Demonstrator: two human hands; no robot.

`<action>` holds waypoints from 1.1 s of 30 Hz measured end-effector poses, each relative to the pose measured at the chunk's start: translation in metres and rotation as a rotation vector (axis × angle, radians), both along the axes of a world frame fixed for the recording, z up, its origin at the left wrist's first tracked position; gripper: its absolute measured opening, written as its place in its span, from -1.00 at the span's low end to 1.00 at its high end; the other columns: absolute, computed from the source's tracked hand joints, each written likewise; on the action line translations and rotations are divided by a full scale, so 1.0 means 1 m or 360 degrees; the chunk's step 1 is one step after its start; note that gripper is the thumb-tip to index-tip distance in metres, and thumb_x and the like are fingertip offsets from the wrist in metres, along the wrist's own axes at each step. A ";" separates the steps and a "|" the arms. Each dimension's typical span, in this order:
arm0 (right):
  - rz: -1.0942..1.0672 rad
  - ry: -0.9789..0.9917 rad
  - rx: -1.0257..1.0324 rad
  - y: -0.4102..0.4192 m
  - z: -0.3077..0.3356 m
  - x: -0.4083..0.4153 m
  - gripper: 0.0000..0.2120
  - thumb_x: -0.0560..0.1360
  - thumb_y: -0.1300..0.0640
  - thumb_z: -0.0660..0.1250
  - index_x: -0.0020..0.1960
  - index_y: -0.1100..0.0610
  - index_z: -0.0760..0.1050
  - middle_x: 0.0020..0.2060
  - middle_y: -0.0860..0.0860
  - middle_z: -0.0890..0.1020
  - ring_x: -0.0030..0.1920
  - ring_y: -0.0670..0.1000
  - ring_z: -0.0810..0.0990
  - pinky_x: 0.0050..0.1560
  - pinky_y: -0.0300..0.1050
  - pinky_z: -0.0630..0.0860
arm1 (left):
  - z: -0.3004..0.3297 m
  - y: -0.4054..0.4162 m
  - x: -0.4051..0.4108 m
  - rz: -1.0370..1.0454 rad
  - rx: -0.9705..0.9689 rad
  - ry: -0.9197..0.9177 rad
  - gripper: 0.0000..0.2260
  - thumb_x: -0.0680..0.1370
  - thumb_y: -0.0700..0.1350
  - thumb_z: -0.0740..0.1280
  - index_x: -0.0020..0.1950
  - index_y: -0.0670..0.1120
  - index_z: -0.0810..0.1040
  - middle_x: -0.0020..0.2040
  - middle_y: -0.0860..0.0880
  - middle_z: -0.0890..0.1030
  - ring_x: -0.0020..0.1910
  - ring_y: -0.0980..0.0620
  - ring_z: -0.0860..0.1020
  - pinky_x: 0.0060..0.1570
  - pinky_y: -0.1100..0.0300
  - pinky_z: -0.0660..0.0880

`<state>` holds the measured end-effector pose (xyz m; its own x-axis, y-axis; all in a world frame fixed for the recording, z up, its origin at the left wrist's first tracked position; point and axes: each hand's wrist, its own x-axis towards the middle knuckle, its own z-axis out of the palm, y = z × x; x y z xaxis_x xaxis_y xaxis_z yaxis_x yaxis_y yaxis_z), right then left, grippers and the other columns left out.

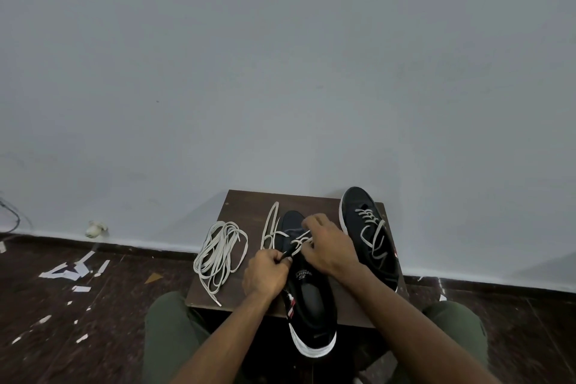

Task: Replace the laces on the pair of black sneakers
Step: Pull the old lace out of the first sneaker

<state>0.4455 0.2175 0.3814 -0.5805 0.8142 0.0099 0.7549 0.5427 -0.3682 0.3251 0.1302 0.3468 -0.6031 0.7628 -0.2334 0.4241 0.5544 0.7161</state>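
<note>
You're partway through the black canvas sneaker (307, 284) under your hands, left hand (268, 273) pinching its pale flat lace (299, 241), right hand (330, 248) gripping the crossings, while the second sneaker (371, 234) past your right hand and the loose lace bundle (219, 254) beside your left look untouched.

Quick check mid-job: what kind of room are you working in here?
Probably a bare, unfinished or disused indoor room, not a workshop: a plain grey-white painted wall, a dark tiled floor littered with white paper scraps, and only a small dark wooden stool as work surface.
</note>
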 end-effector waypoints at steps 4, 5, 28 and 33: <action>0.0401 -0.0583 0.0241 -0.002 0.000 -0.012 -0.63 0.52 0.03 0.22 0.29 0.14 0.42 0.27 0.12 0.41 0.35 0.16 0.32 0.28 0.12 0.37 | 0.001 -0.001 -0.001 -0.0020 -0.0009 0.0021 -0.82 0.45 0.10 0.36 -0.31 0.09 0.58 -0.28 0.04 0.64 -0.15 -0.07 0.61 -0.20 0.15 0.48; 0.0438 -0.0617 0.0269 -0.003 -0.002 -0.013 -0.64 0.54 0.05 0.21 0.29 0.15 0.44 0.27 0.13 0.42 0.36 0.16 0.32 0.31 0.14 0.35 | 0.000 -0.001 -0.001 -0.0024 -0.0006 0.0020 -0.82 0.45 0.10 0.36 -0.31 0.08 0.58 -0.29 0.04 0.63 -0.16 -0.07 0.61 -0.20 0.15 0.49; 0.0200 -0.0252 0.0419 0.008 0.016 -0.014 -0.75 0.50 0.08 0.20 0.05 0.16 0.56 0.12 0.11 0.55 0.23 0.15 0.48 0.32 0.17 0.35 | 0.002 -0.003 -0.001 0.0018 -0.0014 0.0043 -0.81 0.47 0.13 0.36 -0.28 0.08 0.57 -0.20 0.02 0.66 -0.06 -0.10 0.62 -0.16 0.18 0.47; -0.0682 0.0866 0.0124 0.041 0.063 0.016 -0.92 0.50 0.09 0.25 -0.08 0.07 0.51 -0.07 -0.05 0.58 -0.08 -0.01 0.53 -0.11 -0.11 0.39 | 0.001 -0.002 0.001 0.0038 -0.0018 0.0033 -0.81 0.47 0.14 0.37 -0.22 0.06 0.61 -0.22 0.05 0.66 -0.07 -0.08 0.62 -0.14 0.18 0.48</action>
<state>0.4613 0.2580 0.4440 -0.1042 0.9556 0.2757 0.6276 0.2782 -0.7271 0.3260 0.1278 0.3477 -0.6257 0.7457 -0.2291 0.4254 0.5722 0.7011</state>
